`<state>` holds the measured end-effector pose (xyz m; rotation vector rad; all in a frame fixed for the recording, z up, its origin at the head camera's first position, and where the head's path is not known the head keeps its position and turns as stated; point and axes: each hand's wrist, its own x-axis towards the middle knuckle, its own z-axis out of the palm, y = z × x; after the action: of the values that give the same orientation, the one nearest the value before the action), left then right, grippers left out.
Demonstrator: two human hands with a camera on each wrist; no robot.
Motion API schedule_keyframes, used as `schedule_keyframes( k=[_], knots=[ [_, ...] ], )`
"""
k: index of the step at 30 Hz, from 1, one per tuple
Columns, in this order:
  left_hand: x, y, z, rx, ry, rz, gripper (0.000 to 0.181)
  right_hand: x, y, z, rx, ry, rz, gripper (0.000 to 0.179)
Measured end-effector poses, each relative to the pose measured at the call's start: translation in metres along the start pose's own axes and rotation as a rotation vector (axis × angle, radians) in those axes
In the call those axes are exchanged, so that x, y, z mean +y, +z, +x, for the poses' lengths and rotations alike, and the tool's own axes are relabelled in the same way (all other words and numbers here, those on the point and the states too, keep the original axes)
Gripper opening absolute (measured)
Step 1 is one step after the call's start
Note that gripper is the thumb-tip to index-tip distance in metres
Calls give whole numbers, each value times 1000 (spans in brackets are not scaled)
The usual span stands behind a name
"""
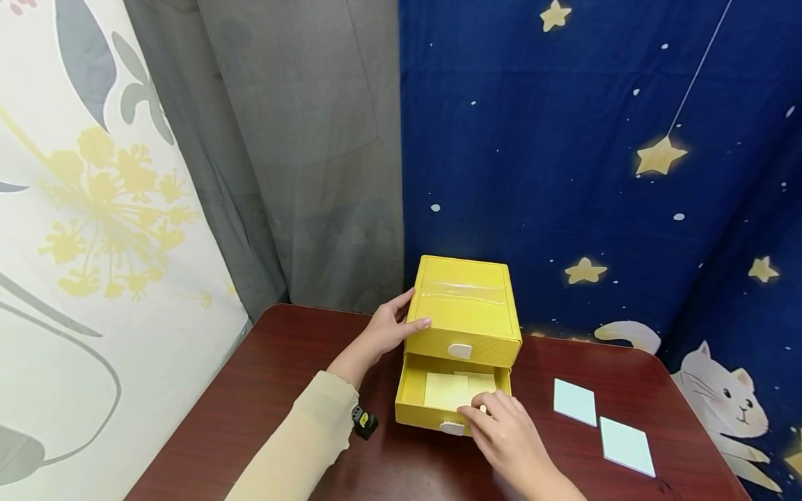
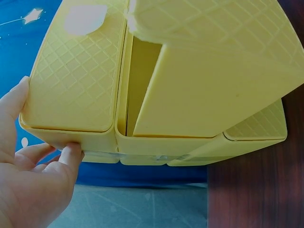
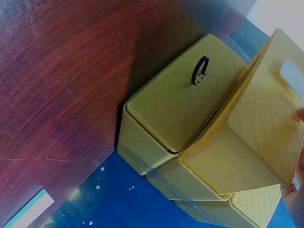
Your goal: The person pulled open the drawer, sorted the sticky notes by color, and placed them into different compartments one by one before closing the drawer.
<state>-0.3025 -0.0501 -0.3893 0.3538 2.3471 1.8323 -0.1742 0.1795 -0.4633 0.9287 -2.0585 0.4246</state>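
Observation:
A yellow drawer cabinet [image 1: 464, 299] stands on the table with one drawer [image 1: 407, 412] pulled out below the top one. Inside that drawer lie pale yellow sticky notes [image 1: 446, 390]. My left hand [image 1: 383, 330] rests on the cabinet's upper left edge, thumb over the top and fingers against the side. At the right of the drawer's front, my right hand [image 1: 506, 433] holds the rim with bent fingers, beside the white handle [image 1: 452, 428]. The right wrist view catches only part of that hand, by the drawer front [image 3: 266, 123].
Two pale blue sticky-note pads [image 1: 574, 401] lie on the dark red table [image 1: 301, 362] to the right. Beneath the pulled-out drawer, a closed drawer [image 3: 175, 104] has a black loop handle. Clear tape [image 1: 464, 291] crosses the cabinet top. Curtains hang behind.

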Motion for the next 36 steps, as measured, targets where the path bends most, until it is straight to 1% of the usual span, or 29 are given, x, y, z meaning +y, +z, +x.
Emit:
schedule_keyframes(
  k=[6, 20, 26, 31, 36],
  knots=[
    [0, 0, 0, -2, 6, 7, 87, 0, 1, 0, 14, 1, 5, 31],
    [0, 0, 0, -3, 9, 9, 88, 6, 7, 3, 48, 18, -35, 37],
    [0, -1, 0, -1, 2, 6, 87, 9, 11, 6, 70, 34, -71, 37],
    [-1, 0, 0, -1, 6, 3, 87, 11, 13, 7, 64, 51, -87, 39],
    [-2, 0, 1, -4, 11, 1, 88, 10, 16, 7, 95, 40, -117, 38]
  ],
)
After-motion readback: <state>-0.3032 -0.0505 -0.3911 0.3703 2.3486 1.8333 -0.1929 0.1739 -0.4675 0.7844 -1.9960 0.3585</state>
